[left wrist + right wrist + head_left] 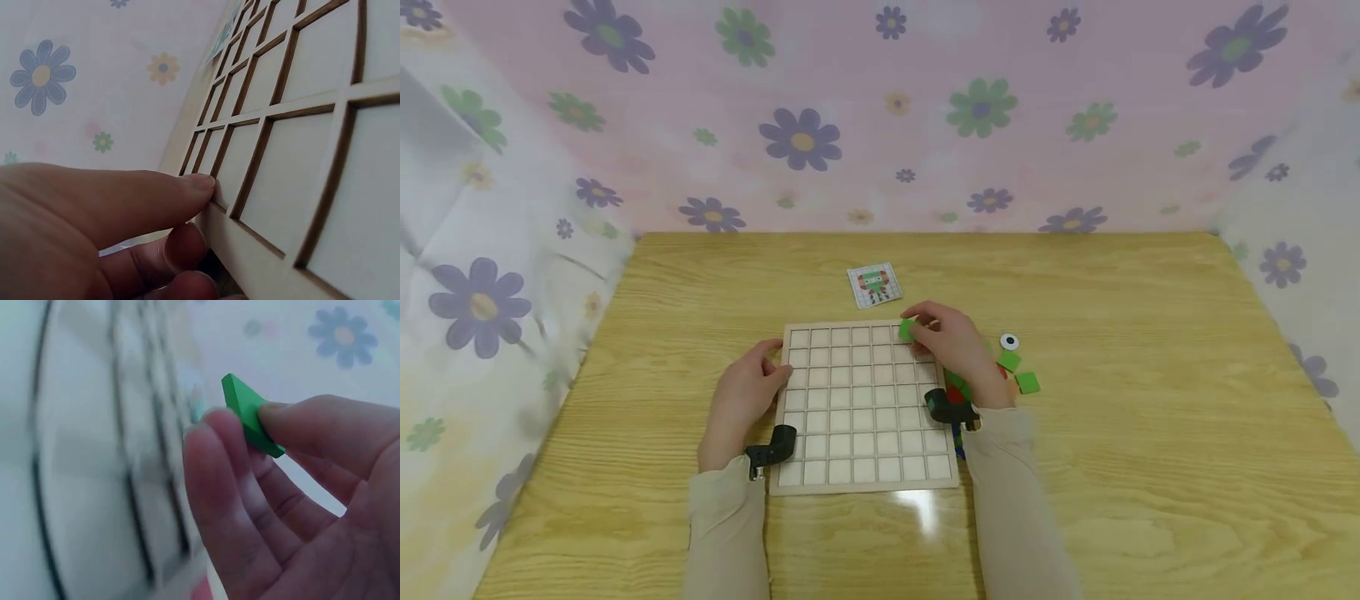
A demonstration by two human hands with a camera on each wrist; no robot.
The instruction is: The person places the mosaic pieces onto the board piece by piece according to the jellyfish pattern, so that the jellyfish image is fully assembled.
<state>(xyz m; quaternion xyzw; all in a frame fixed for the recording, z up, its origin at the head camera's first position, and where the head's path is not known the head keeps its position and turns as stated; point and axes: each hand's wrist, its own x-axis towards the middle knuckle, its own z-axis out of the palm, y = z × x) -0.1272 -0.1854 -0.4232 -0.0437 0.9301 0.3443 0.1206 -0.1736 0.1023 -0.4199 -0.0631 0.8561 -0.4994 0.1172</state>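
A pale wooden grid board [865,487] with rows of square recesses lies in the middle of the table. My left hand [747,387] holds its left edge; in the left wrist view the thumb [187,187] presses on the rim, with the other fingers curled at the board's side. Over the far right corner, my right hand [955,340] pinches a green square tile [906,329] between thumb and fingers. The right wrist view shows that green tile [247,412] tilted, one thin edge turned toward the camera.
Right of the board lie loose pieces: a green tile [1027,382], another green tile [1009,360], a white eye disc [1010,342] and red pieces [955,393], partly hidden by the right arm. A pattern card [874,286] lies beyond the board. Flowered cloth [865,117] surrounds the table.
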